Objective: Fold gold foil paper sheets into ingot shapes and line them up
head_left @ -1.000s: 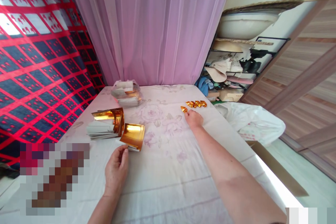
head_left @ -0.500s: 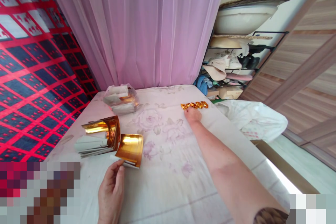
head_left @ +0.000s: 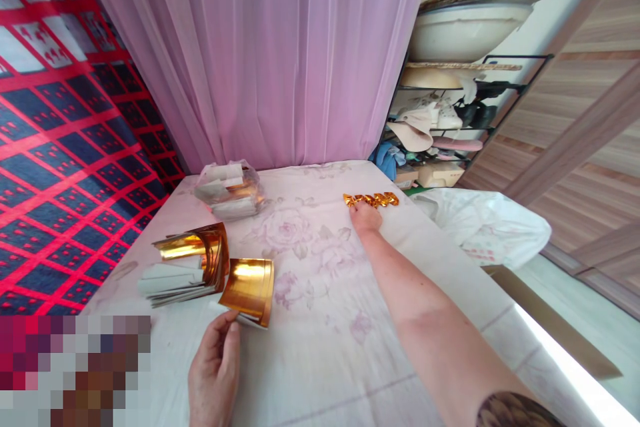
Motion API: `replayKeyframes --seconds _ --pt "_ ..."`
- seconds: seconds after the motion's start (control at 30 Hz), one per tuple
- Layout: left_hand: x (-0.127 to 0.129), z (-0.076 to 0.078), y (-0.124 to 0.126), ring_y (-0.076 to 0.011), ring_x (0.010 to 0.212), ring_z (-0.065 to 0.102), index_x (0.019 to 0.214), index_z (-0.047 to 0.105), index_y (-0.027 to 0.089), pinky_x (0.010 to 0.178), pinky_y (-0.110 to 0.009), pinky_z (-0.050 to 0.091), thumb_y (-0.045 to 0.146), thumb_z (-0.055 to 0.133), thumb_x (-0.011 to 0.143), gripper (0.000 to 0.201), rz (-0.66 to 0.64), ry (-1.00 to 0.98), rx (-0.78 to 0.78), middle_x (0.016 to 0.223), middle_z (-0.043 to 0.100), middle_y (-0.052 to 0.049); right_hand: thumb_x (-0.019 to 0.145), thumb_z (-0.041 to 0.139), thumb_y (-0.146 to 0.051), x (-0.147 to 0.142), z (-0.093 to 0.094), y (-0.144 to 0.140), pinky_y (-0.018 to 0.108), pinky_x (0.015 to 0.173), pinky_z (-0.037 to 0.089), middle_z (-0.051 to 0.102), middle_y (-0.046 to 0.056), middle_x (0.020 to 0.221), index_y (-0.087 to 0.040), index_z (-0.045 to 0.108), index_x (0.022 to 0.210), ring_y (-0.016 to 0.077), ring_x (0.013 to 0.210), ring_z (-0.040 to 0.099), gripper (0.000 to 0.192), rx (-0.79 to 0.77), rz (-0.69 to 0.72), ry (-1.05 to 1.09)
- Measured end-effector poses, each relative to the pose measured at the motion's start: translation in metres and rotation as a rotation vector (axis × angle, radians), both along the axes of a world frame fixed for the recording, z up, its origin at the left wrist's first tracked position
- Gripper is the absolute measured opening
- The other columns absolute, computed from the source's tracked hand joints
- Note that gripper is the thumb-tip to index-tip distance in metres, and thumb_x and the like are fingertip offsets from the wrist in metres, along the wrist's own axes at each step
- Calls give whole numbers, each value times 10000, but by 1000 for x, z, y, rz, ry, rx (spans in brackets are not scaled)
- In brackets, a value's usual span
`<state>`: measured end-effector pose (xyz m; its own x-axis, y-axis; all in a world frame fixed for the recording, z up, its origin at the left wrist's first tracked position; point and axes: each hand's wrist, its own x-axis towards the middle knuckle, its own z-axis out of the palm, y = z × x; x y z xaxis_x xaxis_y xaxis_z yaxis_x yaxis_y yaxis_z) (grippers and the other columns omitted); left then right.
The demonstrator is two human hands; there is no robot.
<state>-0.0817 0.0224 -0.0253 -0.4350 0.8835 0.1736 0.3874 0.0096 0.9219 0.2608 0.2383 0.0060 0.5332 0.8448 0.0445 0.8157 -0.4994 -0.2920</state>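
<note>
My left hand (head_left: 215,363) is closed, thumb and fingertips together at the near left corner of a small stack of gold foil paper (head_left: 249,287). The sheets curl slightly and show white undersides. My right hand (head_left: 366,217) reaches far across the table, its fingers closed at the left end of a row of folded gold foil pieces (head_left: 384,199). The hand partly covers the nearest piece. Left of the small stack lies a bigger pile of gold and white foil paper (head_left: 183,273), bent and fanned out.
A clear plastic bag (head_left: 230,192) of more foil paper sits at the back left of the flowered tablecloth (head_left: 325,347). A purple curtain (head_left: 270,53) hangs behind. To the right are a shelf rack (head_left: 445,127), a white plastic bag (head_left: 495,227) and a cardboard piece (head_left: 555,320).
The view has shifted slightly. Both hands keep nearly the same places, the left at the small paper stack and the right at the folded pieces.
</note>
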Motion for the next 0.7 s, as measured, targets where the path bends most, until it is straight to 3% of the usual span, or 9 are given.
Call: replayKeyframes --seconds 0.37,0.7 --pt "0 0 2 -235 840 658 960 666 193 788 -337 525 566 580 717 453 -8 -10 6 882 708 -44 930 479 -301 0 -6 -6 327 847 488 698 148 1111 -174 686 1131 245 1008 669 315 49 -30 -35" --pt "-2 -4 2 -236 859 660 971 662 201 800 -334 525 566 589 719 450 -15 -35 -12 889 704 -40 942 456 -430 -2 -5 -8 325 840 492 708 151 1084 -176 706 1103 255 1006 671 391 42 -36 -23"
